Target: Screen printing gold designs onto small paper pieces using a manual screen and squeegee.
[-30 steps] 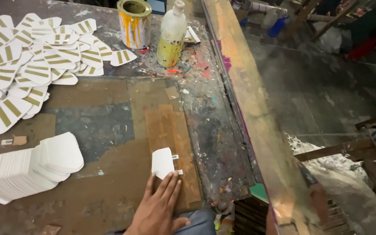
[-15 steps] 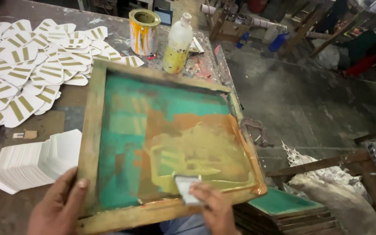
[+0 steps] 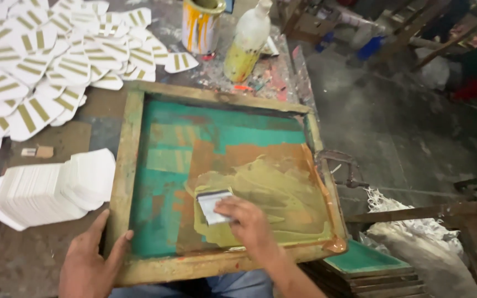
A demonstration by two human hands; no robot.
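A wooden-framed printing screen with green mesh lies flat on the worktable. A pool of olive-gold ink covers its right half. My right hand grips a small white squeegee pressed on the mesh at the ink's left edge. My left hand rests flat on the frame's near-left corner, fingers apart, holding the frame down.
A stack of blank white cards sits left of the frame. Several printed cards with gold stripes spread over the far left. A paint-streaked can and a plastic bottle stand behind the frame. More green screens lie stacked at the right.
One second ago the screen stood raised while a hand set a white card on the table. The screen then came down flat, and my right hand with the squeegee has moved up-left.
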